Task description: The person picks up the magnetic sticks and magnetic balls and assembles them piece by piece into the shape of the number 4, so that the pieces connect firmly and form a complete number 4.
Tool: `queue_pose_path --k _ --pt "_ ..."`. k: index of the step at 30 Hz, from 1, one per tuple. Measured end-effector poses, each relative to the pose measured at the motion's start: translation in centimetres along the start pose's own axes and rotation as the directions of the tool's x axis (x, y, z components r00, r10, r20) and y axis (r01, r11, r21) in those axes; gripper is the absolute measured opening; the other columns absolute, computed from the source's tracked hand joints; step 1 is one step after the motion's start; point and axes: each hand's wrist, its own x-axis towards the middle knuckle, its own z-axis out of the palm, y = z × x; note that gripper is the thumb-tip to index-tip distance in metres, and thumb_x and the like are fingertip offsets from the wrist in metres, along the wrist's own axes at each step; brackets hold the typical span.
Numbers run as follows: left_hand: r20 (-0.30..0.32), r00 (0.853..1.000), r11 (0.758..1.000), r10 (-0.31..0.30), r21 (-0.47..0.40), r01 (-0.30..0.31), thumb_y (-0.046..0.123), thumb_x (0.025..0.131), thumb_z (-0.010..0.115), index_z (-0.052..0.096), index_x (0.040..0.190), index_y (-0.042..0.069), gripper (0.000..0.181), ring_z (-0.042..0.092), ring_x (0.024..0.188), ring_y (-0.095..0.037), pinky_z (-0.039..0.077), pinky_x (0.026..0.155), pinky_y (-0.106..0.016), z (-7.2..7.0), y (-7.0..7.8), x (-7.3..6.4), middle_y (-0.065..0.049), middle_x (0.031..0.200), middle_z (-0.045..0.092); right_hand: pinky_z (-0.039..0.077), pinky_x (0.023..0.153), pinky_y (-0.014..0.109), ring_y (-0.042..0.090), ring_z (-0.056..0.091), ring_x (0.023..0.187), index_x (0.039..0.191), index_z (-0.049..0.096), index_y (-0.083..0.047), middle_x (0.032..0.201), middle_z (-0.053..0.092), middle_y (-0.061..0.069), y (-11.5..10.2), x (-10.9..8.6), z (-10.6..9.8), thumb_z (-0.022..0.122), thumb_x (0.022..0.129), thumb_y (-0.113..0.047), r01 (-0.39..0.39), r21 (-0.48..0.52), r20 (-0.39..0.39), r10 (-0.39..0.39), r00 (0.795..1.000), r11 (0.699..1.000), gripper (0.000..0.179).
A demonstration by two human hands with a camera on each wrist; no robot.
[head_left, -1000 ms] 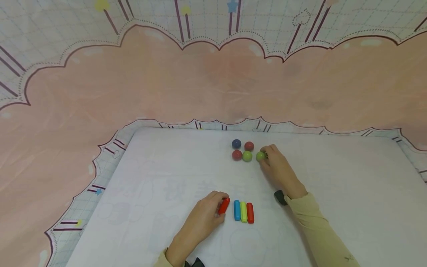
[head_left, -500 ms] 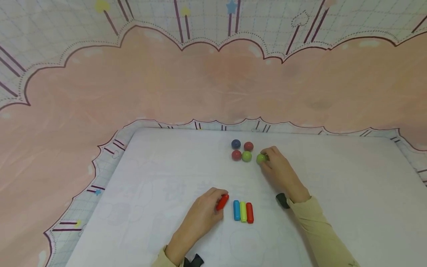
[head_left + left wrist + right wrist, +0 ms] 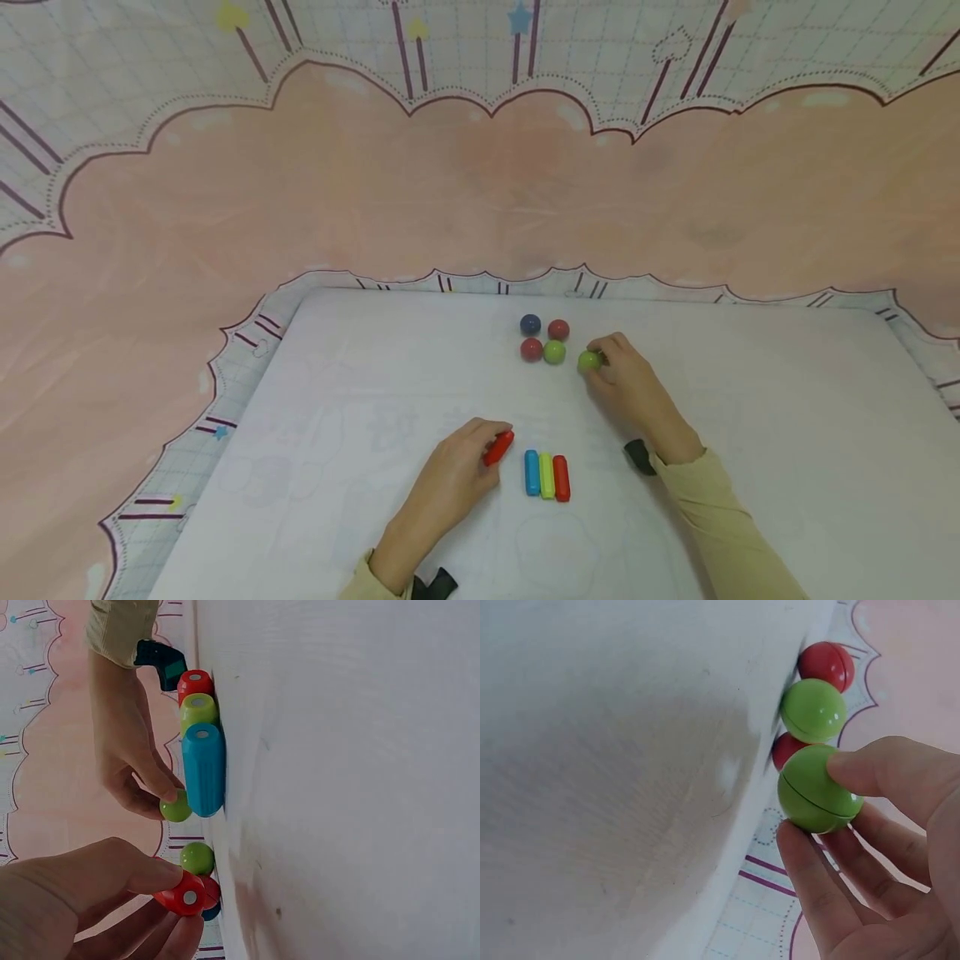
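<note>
My left hand (image 3: 452, 471) pinches a red magnetic rod (image 3: 498, 448) between thumb and fingers, tilted; its round metal end shows in the left wrist view. Just right of it a blue rod (image 3: 532, 472), a yellow-green rod (image 3: 547, 476) and a second red rod (image 3: 562, 478) lie side by side. My right hand (image 3: 633, 383) holds a green ball (image 3: 819, 789) between thumb and fingertips. Left of that hand sit a blue ball (image 3: 530, 324), two red balls (image 3: 532, 349) and another green ball (image 3: 554, 352), close together.
All of this is on a white board (image 3: 360, 367) lying on a patterned pink cloth (image 3: 450, 192) with scalloped borders. A dark band with a small device (image 3: 640, 457) is at the right wrist, and a similar one (image 3: 435, 585) at the left.
My left hand has lifted the red rod slightly up and left, tilting it further. My right hand has drawn the green ball a little toward me. The other balls and rods stay put.
</note>
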Motion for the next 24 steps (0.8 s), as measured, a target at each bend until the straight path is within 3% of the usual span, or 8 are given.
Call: queue_pose_path --k 9,18,24 --pt "-0.012 1.000 1.000 -0.001 0.013 0.001 -0.002 0.078 0.079 0.065 0.124 0.010 0.050 0.065 0.096 -0.018 0.059 0.084 -0.034 -0.3 0.0 0.2 -0.005 0.115 0.068 0.053 0.096 0.047 0.030 0.060 0.103 0.119 0.059 0.003 0.115 0.057 0.015 0.2 -0.7 -0.1 0.069 0.092 -0.008 0.058 0.003 -0.038 -0.058 0.998 0.998 0.031" --pt "-0.020 1.000 1.000 -0.008 0.023 0.008 -0.001 0.078 0.078 0.065 0.125 0.012 0.050 0.065 0.099 -0.019 0.059 0.084 -0.034 -0.7 0.2 0.5 -0.005 0.117 0.068 0.053 0.096 0.046 0.028 0.059 0.104 0.120 0.058 0.001 0.116 0.056 0.013 0.1 -1.4 -0.2 0.070 0.091 -0.009 0.054 -0.005 -0.040 -0.054 0.998 0.999 0.032" --pt "-0.030 1.000 1.000 -0.001 0.031 0.002 -0.001 0.079 0.078 0.065 0.125 0.013 0.050 0.064 0.099 -0.018 0.059 0.085 -0.034 -1.0 0.2 1.0 -0.004 0.116 0.068 0.054 0.094 0.045 0.028 0.061 0.103 0.118 0.059 0.001 0.114 0.058 0.013 0.0 -1.7 -0.3 0.074 0.088 -0.005 0.107 -0.015 -0.072 -0.108 0.992 0.994 0.034"
